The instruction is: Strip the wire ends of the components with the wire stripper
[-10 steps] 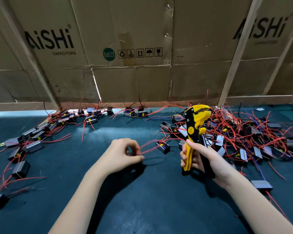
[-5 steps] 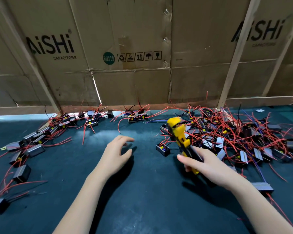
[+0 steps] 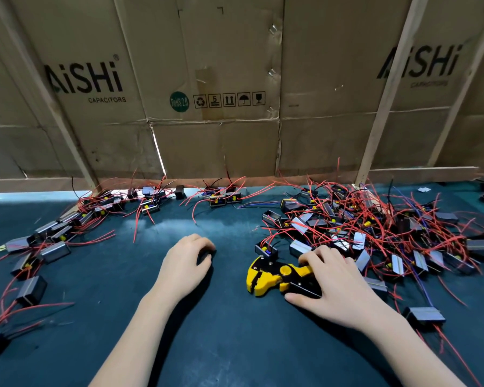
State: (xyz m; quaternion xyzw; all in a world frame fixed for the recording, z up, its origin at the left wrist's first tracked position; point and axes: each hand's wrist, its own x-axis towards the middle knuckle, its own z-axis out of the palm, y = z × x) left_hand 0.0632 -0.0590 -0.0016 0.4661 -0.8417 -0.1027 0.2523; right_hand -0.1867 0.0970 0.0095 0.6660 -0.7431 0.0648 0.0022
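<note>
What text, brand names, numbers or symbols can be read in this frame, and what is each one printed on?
"AiSHi" with "CAPACITORS" beneath: left cardboard panel.
"RoHS 2.0": green round mark on the middle panel.
"5": stacking-limit box in the row of handling pictograms (recycle, arrows, umbrella, glass).
"AiSHi": right cardboard panel; the small line under it is too blurred to read.
Wire stripper and components: no readable text.

Left hand (image 3: pixel 186 256): palm down at 12 o'clock of its forearm, fingers loosely curled, holding nothing.
Right hand (image 3: pixel 334 280): palm down, fingers and thumb curled over the wire stripper (image 3: pixel 274 277), pointing toward 10 o'clock.
Forearms: 2, both bare.
</note>
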